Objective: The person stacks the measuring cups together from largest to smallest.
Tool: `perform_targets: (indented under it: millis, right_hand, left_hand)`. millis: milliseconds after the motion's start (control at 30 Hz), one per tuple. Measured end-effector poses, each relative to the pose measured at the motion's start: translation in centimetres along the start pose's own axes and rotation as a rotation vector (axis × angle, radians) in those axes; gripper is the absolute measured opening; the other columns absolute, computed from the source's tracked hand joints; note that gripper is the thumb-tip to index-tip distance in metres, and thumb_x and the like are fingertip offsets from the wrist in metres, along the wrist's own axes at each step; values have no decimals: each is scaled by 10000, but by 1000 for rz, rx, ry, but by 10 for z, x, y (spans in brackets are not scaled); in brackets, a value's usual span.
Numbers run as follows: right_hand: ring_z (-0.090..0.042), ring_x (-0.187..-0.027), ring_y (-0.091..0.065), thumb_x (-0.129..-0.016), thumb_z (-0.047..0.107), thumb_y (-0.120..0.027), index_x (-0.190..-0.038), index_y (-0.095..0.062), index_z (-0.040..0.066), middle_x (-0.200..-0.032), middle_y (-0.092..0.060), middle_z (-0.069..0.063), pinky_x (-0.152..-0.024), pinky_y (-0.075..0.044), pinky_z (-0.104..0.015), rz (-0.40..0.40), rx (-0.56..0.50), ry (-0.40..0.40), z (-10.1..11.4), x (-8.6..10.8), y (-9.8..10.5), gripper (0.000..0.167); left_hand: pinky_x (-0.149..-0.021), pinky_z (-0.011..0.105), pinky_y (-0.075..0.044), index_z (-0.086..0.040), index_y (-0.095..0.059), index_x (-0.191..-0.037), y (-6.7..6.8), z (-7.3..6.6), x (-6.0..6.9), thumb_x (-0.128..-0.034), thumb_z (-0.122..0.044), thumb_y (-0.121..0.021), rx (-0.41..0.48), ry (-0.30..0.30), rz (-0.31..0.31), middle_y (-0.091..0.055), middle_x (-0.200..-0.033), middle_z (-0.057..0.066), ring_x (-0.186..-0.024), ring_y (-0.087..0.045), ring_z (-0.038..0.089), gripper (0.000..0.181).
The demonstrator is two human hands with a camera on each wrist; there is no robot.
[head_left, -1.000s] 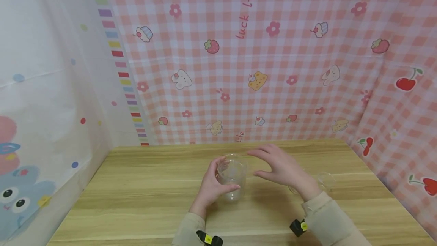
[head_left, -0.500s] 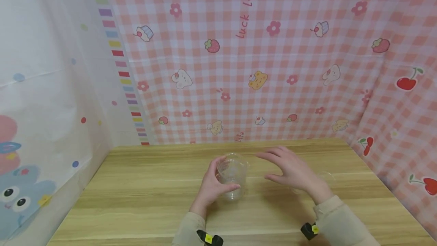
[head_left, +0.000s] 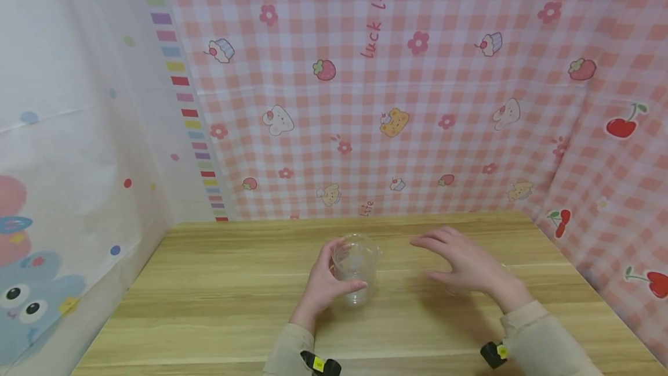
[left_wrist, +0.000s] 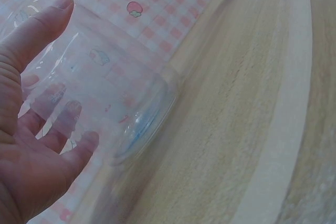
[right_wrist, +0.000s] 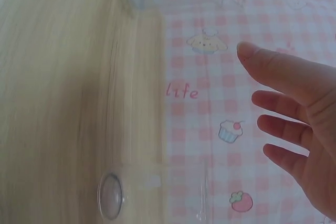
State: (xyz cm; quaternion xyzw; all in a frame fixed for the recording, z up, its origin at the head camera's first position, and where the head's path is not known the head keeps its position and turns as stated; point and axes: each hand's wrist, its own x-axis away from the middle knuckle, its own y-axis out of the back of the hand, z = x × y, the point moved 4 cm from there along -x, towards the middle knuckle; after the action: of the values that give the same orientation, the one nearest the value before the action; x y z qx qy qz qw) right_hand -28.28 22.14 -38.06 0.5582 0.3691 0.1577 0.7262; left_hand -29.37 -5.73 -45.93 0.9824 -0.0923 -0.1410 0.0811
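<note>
A clear, see-through cup (head_left: 357,268) stands upright on the wooden table, with my left hand (head_left: 322,284) curled round its left side. In the left wrist view my thumb and fingers grip the clear cup (left_wrist: 121,82) from both sides. To the right, my right hand (head_left: 467,263) is above the table with relaxed fingers, touching nothing. A second clear container (right_wrist: 157,195) stands on the table near my right hand (right_wrist: 299,119) in the right wrist view; in the head view that hand and forearm mostly cover it.
The wooden table (head_left: 219,295) reaches back to a pink checked cloth (head_left: 313,97) hanging behind it. A white printed cloth (head_left: 68,132) hangs at the left, and more checked cloth with cherries (head_left: 621,190) at the right.
My right hand has moved rightward, away from the cup, and now covers more of the second container. My left hand and its cup have stayed in place.
</note>
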Motion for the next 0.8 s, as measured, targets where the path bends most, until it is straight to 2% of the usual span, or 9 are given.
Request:
perform_targets:
  millis: [133,200,300,400,633,733,800]
  right_hand:
    - [-224,-1179,-538,-770,288,-856,-1359,-593,174,-1280,-601,-20,-926,-515,-448,8,8,14,-4,5,1,655]
    - [-230,-1182,-536,-759,284,-862,-1354,-595,165,-1286,-603,-29,-924,-515,-453,11,10,22,-6,8,1,663]
    - [-255,-1191,-534,-737,276,-877,-1349,-597,140,-1300,-601,-57,-935,-506,-478,20,4,28,-8,12,1,687]
    - [-281,-1202,-531,-717,266,-890,-1350,-595,122,-1314,-592,-79,-952,-491,-505,36,-1,28,-11,16,1,713]
    - [-334,-1228,-518,-716,214,-888,-1354,-587,121,-1344,-569,-105,-973,-461,-557,91,-21,18,-19,24,-1,712]
    - [-354,-1219,-521,-717,186,-883,-1353,-587,117,-1337,-570,-119,-966,-459,-571,101,-18,35,-20,26,-1,705]
    - [-359,-1208,-528,-709,174,-886,-1350,-589,119,-1327,-575,-128,-952,-470,-570,102,-8,42,-21,28,-1,709]
  left_hand:
    - [-1100,591,-320,-121,-401,-1454,0,-1,0,-669,-112,-921,2,-1,0,-486,-1434,103,-1349,-413,334,942]
    - [-1105,577,-320,-155,-400,-1458,0,9,-3,-666,-133,-927,1,-2,-1,-486,-1438,75,-1351,-413,307,951]
    - [-1102,576,-325,-145,-396,-1460,0,9,-3,-664,-121,-926,1,-5,-2,-486,-1437,84,-1347,-416,311,956]
    - [-1103,585,-318,-115,-392,-1461,0,4,-2,-666,-86,-918,1,-5,-3,-485,-1435,115,-1344,-416,334,954]
    - [-1092,593,-332,-4,-391,-1438,2,-27,7,-683,-41,-892,1,2,12,-476,-1418,211,-1325,-423,398,906]
    - [-1087,596,-337,0,-390,-1437,2,-29,7,-683,-40,-891,-2,2,13,-473,-1419,219,-1325,-422,407,906]
    - [-1085,601,-337,-19,-389,-1445,1,-21,5,-677,-43,-896,3,1,8,-472,-1426,207,-1329,-419,405,920]
